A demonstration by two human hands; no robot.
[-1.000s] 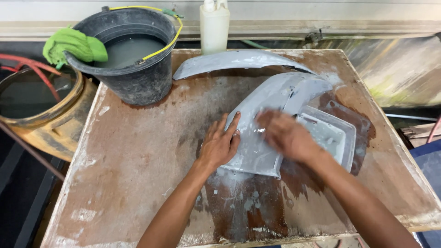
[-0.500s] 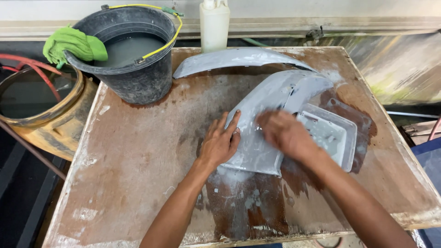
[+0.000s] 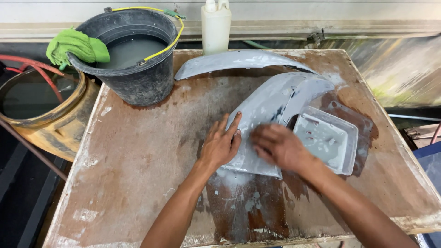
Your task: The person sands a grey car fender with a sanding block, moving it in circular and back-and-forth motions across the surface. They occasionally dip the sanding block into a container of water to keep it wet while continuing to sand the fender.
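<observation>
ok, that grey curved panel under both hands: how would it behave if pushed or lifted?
The grey curved panel looks wet and slurry-coated, so probably slippery. It seems a thin moulded shell, likely light and slightly flexible. The left hand presses flat on its edge, suggesting it could slide on the wet board.

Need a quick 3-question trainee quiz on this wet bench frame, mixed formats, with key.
1. True or false: the left hand lies flat with fingers spread on the edge of the large grey panel.
2. What hangs over the rim of the black bucket? A) a green cloth B) a red hose C) a brush
3. Fill in: the right hand presses on the large grey panel just left of the shallow square ____.

Key
1. True.
2. A, the green cloth drapes over the bucket's left rim.
3. Tray; the clear tray lies beside the panel on the wet wooden table.
</observation>
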